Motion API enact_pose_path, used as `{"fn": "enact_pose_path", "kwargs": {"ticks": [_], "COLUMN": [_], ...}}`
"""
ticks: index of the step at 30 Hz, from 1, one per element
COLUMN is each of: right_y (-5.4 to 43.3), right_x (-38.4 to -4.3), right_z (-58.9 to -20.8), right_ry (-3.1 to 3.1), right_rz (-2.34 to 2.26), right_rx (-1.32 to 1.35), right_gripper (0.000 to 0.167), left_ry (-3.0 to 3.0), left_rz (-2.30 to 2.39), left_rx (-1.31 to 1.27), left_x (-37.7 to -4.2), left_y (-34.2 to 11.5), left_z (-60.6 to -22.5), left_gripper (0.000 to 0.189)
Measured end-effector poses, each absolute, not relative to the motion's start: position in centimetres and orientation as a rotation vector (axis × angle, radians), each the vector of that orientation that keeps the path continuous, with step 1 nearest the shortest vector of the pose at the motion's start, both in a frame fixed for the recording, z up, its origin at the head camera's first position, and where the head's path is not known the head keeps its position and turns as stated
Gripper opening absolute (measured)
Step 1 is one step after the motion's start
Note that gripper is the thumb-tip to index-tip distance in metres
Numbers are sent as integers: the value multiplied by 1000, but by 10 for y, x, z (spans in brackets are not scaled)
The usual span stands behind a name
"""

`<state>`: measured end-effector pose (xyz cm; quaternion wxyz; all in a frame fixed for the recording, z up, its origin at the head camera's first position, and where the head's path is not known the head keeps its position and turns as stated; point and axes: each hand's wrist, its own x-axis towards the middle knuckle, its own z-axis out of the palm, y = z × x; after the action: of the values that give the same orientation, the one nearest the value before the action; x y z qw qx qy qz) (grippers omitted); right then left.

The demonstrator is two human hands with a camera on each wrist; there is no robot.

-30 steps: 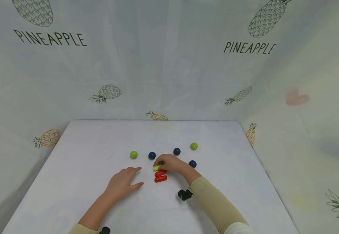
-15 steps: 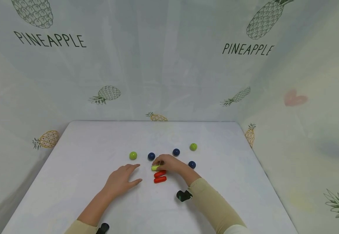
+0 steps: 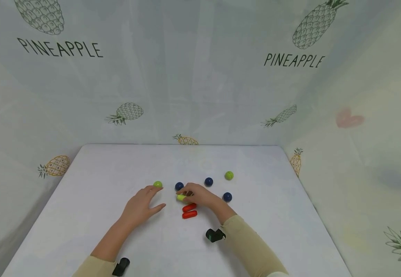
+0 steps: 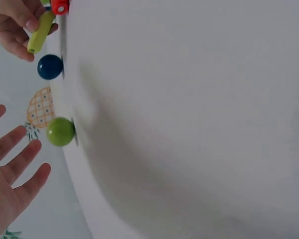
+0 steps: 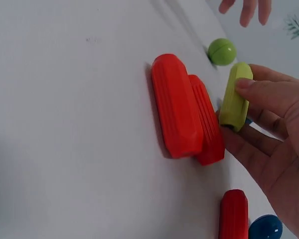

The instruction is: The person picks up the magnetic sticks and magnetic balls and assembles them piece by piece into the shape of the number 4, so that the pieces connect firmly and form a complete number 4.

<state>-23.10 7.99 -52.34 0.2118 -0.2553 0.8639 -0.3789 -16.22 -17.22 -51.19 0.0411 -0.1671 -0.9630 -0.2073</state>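
My right hand (image 3: 199,194) pinches a long yellow-green bead (image 5: 233,97), grooved along its sides, between thumb and fingers. The bead has a hole in its end and is raised off the table. Two long red beads (image 3: 189,214) lie side by side just below this hand. A third red bead (image 5: 233,216) shows in the right wrist view but is hidden in the head view. My left hand (image 3: 138,206) has its fingers spread and holds nothing. Its index fingertip overlaps a green ball (image 3: 157,184) in the head view; the left wrist view shows a gap between them.
Blue balls (image 3: 179,186) (image 3: 208,182) (image 3: 227,197) lie around the right hand, and another green ball (image 3: 229,175) sits farther back to the right. The white table (image 3: 117,161) ends at a hanging cloth (image 3: 200,84) printed with pineapples.
My right hand has lifted the yellow-green bead slightly left and away from the red beads. The left hand has shifted forward and left, toward the green ball.
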Motion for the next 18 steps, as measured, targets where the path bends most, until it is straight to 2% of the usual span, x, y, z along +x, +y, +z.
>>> {"fn": "enact_pose_path", "kwargs": {"ticks": [9, 18], "right_y": [68, 56], "right_x": [-222, -215], "right_z": [-528, -532], "right_ry": [2415, 2384], "right_rz": [-1171, -1375], "right_rx": [-695, -568], "right_gripper": [30, 29], "left_ry": [-2918, -2943], "left_rz": [-710, -825], "left_rx": [-445, -390], "left_x": [-179, -192], "left_y": [-184, -189], "left_z": [-512, -515], "left_gripper": [61, 61]}}
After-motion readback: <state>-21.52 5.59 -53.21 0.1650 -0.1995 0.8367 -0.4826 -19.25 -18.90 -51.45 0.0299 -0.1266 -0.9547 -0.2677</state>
